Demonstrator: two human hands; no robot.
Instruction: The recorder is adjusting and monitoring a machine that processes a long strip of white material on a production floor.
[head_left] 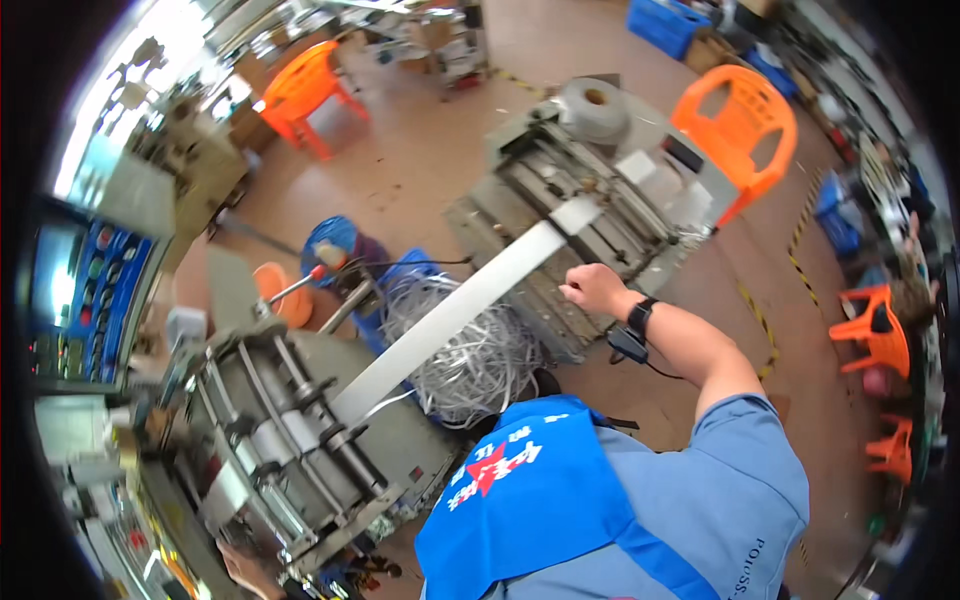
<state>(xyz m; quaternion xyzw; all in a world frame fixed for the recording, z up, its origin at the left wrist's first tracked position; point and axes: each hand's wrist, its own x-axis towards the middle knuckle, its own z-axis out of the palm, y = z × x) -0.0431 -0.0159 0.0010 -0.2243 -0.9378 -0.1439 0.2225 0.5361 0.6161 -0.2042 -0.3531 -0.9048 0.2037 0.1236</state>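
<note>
White strip (455,315): we see a long, flat, plain white band stretched taut between two machines. Its long axis runs diagonally, from the roller machine (290,450) at lower left up to the feed machine (590,200) at upper right. The band looks smooth, matte and of even width along its whole visible run, with no print on it. Its upper end enters the feed machine just to the left of our right hand's fingers (575,290); its lower end passes under the rollers, well apart from those fingers.

Our right hand (592,290) is closed into a loose fist beside the upper end of the strip, resting at the edge of the feed machine. We cannot tell whether the curled fingers grip anything, since the knuckles hide the palm side. A black wristband (640,318) sits on that wrist. Our left hand (245,568) shows only partly at the lower edge, near the roller machine; we cannot tell how its fingers stand.

Below the strip, to the lower left of the right fingers, lies a tangled heap of white trimmings (465,350). A grey roll (592,108) sits on top of the feed machine, above the fingers. An orange chair (740,125) stands to their upper right.
</note>
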